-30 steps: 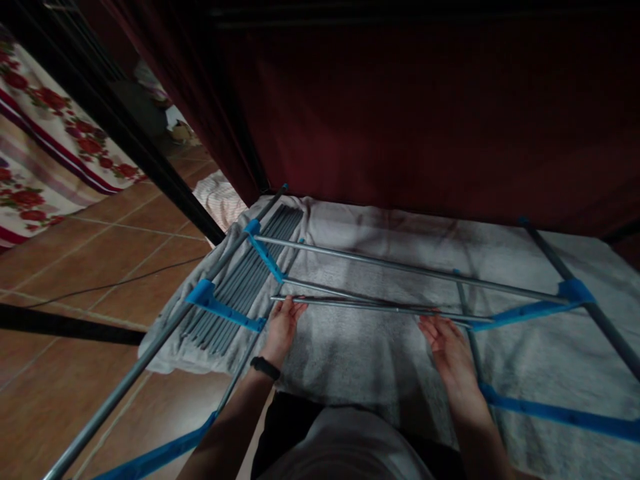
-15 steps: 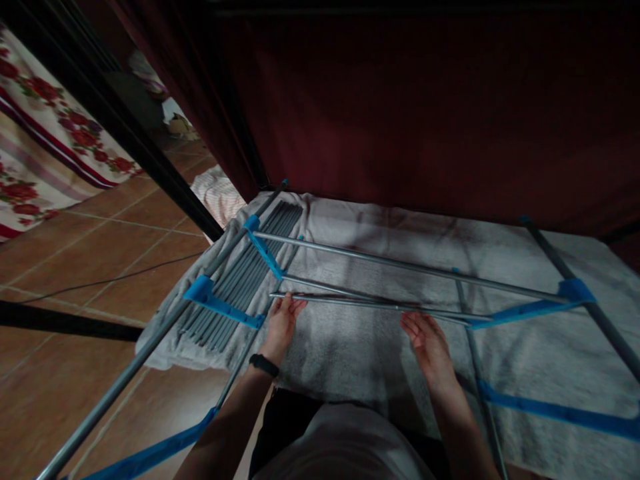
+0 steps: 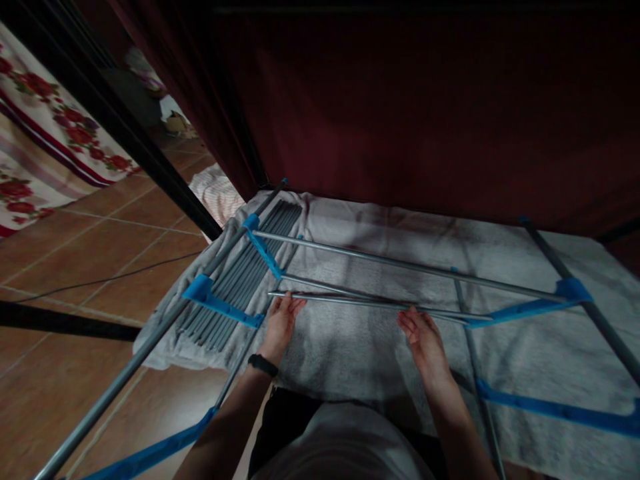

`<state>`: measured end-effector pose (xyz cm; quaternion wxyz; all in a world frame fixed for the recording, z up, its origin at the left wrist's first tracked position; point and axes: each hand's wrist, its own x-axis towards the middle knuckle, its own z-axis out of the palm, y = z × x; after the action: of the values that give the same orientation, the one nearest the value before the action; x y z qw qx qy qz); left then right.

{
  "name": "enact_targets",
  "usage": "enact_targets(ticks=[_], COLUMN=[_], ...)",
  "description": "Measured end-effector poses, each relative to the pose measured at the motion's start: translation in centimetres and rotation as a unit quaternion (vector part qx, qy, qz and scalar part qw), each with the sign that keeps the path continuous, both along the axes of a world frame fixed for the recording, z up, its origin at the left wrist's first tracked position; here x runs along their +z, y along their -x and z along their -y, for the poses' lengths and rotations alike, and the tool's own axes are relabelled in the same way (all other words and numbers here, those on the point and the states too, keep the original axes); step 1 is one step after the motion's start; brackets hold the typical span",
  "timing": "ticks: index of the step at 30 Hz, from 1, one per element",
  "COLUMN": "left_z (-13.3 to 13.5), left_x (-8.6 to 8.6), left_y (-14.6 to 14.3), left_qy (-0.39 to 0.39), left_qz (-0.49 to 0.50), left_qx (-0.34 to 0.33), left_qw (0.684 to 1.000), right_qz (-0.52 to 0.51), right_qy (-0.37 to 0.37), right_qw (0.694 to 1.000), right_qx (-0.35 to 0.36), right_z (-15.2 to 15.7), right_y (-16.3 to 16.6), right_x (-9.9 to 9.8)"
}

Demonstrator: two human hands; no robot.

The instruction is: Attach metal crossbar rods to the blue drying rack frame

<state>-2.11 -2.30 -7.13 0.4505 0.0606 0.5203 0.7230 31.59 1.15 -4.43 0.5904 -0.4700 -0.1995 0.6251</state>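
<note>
A long silver metal rod (image 3: 350,301) lies level across a grey and blue frame (image 3: 260,248), above a grey towel (image 3: 350,347). My left hand (image 3: 283,320) supports the rod's left end on its fingertips, palm up, fingers stretched out. My right hand (image 3: 420,333) is under the rod near its middle, palm up, fingers stretched out and touching it. A dark band sits on my left wrist. Two more silver rods (image 3: 410,268) run across the frame beyond the one I hold.
A bundle of grey tubes (image 3: 240,280) lies on the towel at the left inside the frame. Dark red cloth (image 3: 400,120) hangs behind. Tiled floor (image 3: 90,267) and a flowered fabric (image 3: 45,133) lie to the left, with a dark cable (image 3: 100,280) on the tiles.
My right hand has slid left along the rod, from near the blue right connector towards the middle. The left hand has stayed at the rod's left end.
</note>
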Motion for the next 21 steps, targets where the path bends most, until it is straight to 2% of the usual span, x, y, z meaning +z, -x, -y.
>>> enact_targets(ticks=[8,21], left_z=[-0.13,-0.18], left_x=[0.46,0.67], left_y=[-0.20,0.24], left_qy=[0.000,-0.012], left_qz=[0.013,0.019], left_qx=[0.003,-0.022], left_qw=[1.000,1.000], right_qz=[0.009,0.009], right_qy=[-0.019,0.005], right_qw=[1.000,1.000], right_qx=[0.004,-0.014], right_z=[0.22,-0.60], right_y=[-0.21,-0.04], right_x=[-0.21,-0.09])
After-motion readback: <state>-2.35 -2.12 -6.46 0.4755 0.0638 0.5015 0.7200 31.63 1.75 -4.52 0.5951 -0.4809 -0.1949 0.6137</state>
